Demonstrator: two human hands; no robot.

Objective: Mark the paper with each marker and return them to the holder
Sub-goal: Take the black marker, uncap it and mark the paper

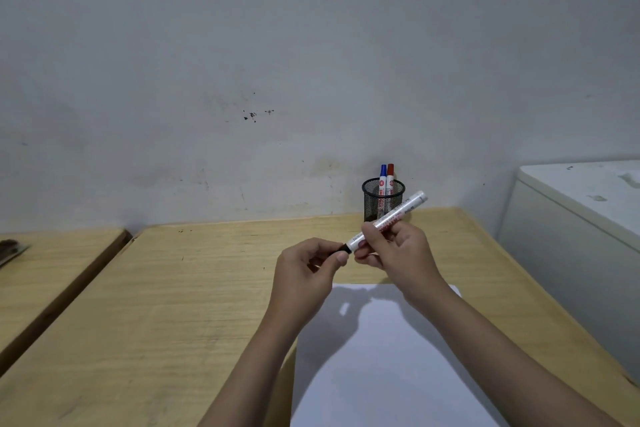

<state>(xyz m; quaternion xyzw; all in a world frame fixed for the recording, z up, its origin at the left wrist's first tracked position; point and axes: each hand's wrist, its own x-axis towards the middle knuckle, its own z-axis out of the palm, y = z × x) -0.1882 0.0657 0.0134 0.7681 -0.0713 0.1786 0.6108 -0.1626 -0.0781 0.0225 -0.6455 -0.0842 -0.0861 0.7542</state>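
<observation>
My right hand (391,246) grips the white barrel of a marker (405,210), held slanted above the desk with its far end pointing up and right. My left hand (308,265) pinches the marker's black cap (339,249) at the near end, which still touches the barrel. A blank white sheet of paper (388,357) lies on the desk under my forearms. Behind the hands, a black mesh holder (382,199) stands by the wall, with a blue-capped marker (383,175) and a red-capped marker (390,174) upright in it.
The wooden desk (173,305) runs to the grey wall at the back. A second wooden table (45,270) stands apart on the left with a dark object at its far left edge. A white cabinet (581,229) stands close to the desk's right side.
</observation>
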